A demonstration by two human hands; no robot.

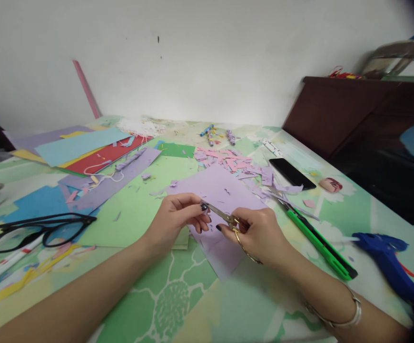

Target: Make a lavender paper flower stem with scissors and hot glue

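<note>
My right hand [259, 233] is closed round the gold-coloured handles of a small pair of scissors [219, 213], whose blades point left toward my other hand. The thumb and fingers of my left hand [180, 214] are pinched together at the blade tips; whatever is between them is too small to make out. Below both hands lies a sheet of purple paper [216, 188] with small dark snippets on it. It overlaps a light green sheet [132, 209] to the left. Beyond them is a heap of pink and purple paper scraps [231, 162].
On the right lie a green utility knife [321, 243], a black phone [292, 173], an eraser [330, 184] and a blue glue gun [389, 262]. Black glasses [43, 231] and a white marker [10, 262] are on the left. Coloured sheets [78, 145] and white string [141, 127] lie behind.
</note>
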